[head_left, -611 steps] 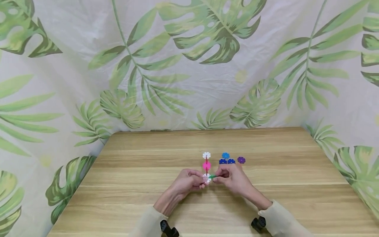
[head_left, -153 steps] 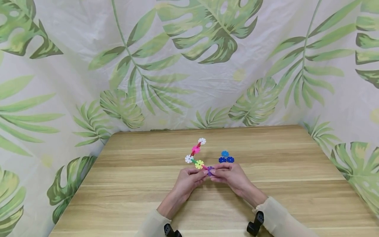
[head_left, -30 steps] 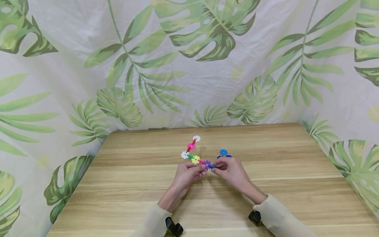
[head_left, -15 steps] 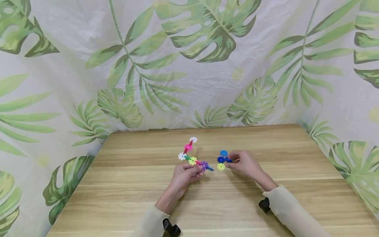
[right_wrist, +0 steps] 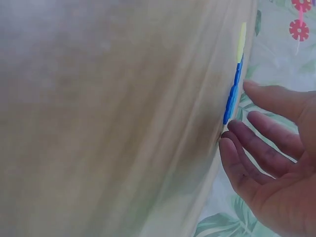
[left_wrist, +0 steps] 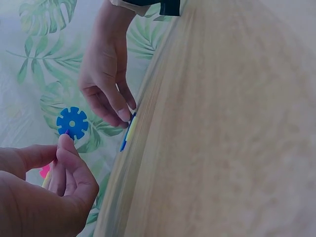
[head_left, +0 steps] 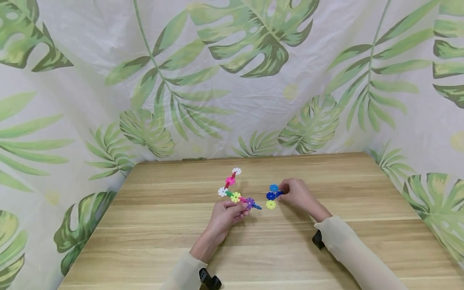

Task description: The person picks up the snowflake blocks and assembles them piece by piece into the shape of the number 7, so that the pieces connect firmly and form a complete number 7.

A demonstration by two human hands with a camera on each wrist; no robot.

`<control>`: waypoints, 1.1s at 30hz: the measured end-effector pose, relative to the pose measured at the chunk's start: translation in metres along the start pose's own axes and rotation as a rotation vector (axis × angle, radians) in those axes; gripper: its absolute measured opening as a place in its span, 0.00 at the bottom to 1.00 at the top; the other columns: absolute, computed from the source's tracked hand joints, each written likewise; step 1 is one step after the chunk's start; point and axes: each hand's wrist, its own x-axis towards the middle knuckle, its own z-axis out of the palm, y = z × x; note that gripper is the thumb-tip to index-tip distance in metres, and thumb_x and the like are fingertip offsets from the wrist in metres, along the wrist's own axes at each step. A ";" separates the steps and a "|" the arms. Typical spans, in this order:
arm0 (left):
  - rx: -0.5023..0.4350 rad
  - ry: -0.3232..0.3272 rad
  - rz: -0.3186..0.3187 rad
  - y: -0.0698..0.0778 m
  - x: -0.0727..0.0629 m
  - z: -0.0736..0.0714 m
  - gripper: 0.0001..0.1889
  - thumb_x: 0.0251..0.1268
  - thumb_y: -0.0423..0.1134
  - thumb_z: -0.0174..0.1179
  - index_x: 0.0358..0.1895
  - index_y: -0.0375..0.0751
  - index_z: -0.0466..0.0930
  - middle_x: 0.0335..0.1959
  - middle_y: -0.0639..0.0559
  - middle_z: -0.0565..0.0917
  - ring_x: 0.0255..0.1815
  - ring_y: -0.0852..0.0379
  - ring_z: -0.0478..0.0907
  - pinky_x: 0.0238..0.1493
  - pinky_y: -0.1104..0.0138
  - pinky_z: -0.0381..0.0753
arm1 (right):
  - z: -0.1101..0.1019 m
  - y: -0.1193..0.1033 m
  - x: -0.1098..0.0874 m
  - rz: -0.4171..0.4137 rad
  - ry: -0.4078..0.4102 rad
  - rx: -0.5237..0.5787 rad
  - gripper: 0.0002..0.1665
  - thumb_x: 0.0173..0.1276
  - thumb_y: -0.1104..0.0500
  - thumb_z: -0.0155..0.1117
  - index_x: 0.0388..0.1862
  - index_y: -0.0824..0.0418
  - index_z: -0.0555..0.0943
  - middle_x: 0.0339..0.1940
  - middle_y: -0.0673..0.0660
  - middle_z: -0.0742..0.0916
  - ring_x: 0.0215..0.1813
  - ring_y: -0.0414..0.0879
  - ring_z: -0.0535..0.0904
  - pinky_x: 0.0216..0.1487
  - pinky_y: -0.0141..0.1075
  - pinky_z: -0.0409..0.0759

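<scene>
My left hand (head_left: 225, 215) pinches a chain of slotted snowflake discs, raised at an angle, by its purple disc (head_left: 249, 203). White, red, pink, green and yellow discs run up from there to a white disc (head_left: 237, 171). Beyond the fingertips a blue disc (left_wrist: 72, 123) is slotted onto the chain's end, seen edge-on in the head view. Thumb and fingers apart, my right hand (head_left: 299, 196) reaches to a dark blue disc (head_left: 279, 194) lying on the table. Beside it lie another dark blue disc (head_left: 270, 195), a light blue disc (head_left: 273, 187) and a yellow disc (head_left: 270, 204).
Everything is over a wood-grain table (head_left: 348, 241). A leaf-print cloth (head_left: 203, 100) hangs behind it and along both sides. Black wrist cameras are strapped at both sleeves.
The blue disc now hangs on the chain's end, released by my right hand, which has moved right to the loose discs. My left hand keeps its pinch and has shifted slightly left.
</scene>
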 end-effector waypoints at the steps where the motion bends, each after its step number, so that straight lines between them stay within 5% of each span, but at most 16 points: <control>1: 0.000 -0.001 0.000 0.000 0.000 0.000 0.14 0.75 0.37 0.65 0.53 0.29 0.86 0.38 0.50 0.93 0.38 0.61 0.89 0.49 0.67 0.91 | 0.000 -0.001 0.001 -0.004 -0.007 -0.004 0.13 0.61 0.64 0.80 0.43 0.66 0.88 0.42 0.60 0.91 0.46 0.52 0.86 0.53 0.50 0.87; 25: -0.014 0.014 -0.014 0.001 0.002 -0.001 0.14 0.75 0.37 0.65 0.54 0.29 0.86 0.37 0.51 0.92 0.38 0.62 0.89 0.48 0.68 0.90 | -0.002 0.001 0.005 0.071 -0.033 0.000 0.07 0.61 0.67 0.79 0.37 0.65 0.88 0.36 0.57 0.91 0.40 0.47 0.84 0.47 0.43 0.85; 33: -0.009 0.010 -0.014 0.000 0.001 0.001 0.15 0.75 0.38 0.66 0.54 0.30 0.86 0.39 0.50 0.93 0.40 0.60 0.89 0.49 0.68 0.91 | -0.002 -0.001 0.006 0.120 -0.072 -0.002 0.14 0.59 0.66 0.81 0.42 0.69 0.88 0.39 0.60 0.91 0.41 0.48 0.85 0.48 0.43 0.86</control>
